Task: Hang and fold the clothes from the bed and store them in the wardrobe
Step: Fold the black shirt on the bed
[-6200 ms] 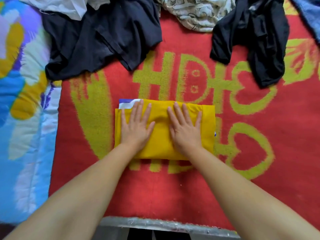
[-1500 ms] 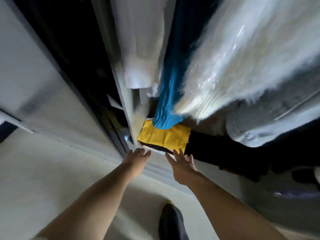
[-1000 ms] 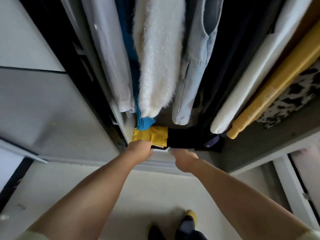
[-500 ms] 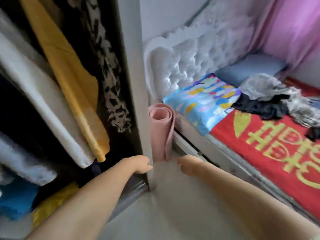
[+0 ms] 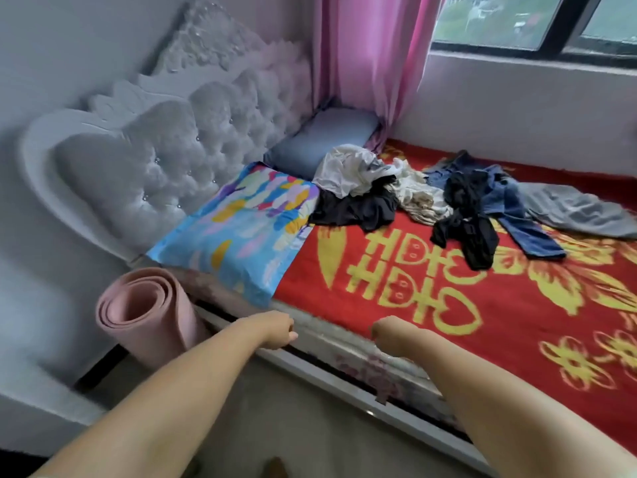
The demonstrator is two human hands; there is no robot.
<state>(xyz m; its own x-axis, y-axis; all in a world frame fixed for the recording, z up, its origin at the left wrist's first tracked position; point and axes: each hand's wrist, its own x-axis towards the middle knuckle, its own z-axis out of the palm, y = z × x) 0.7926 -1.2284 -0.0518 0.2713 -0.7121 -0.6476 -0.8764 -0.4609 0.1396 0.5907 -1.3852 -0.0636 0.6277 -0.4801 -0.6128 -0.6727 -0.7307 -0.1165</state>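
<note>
A person's left hand (image 5: 278, 328) and right hand (image 5: 385, 333) are hanging loosely curled and holding nothing above the near edge of a bed (image 5: 344, 353). Heaped clothes (image 5: 413, 198) in white, black, cream, denim and grey are lying crumpled across the far side of a fuzzy red blanket (image 5: 517, 339) bearing yellow double-happiness characters, hearts and flowers. A tufted white headboard (image 5: 155, 167), colourful pillow (image 5: 238, 225), rolled pink mat (image 5: 148, 312) and pink curtain (image 5: 365, 56) are framing the room.

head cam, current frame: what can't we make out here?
- Head view: fingers of left hand and right hand curl away; grip unreadable.
- Clothes pile: garments overlap, count unclear.
- Grey garment: cut by right edge.
- Wardrobe: out of frame.
- Window: cropped, outside blurred.
</note>
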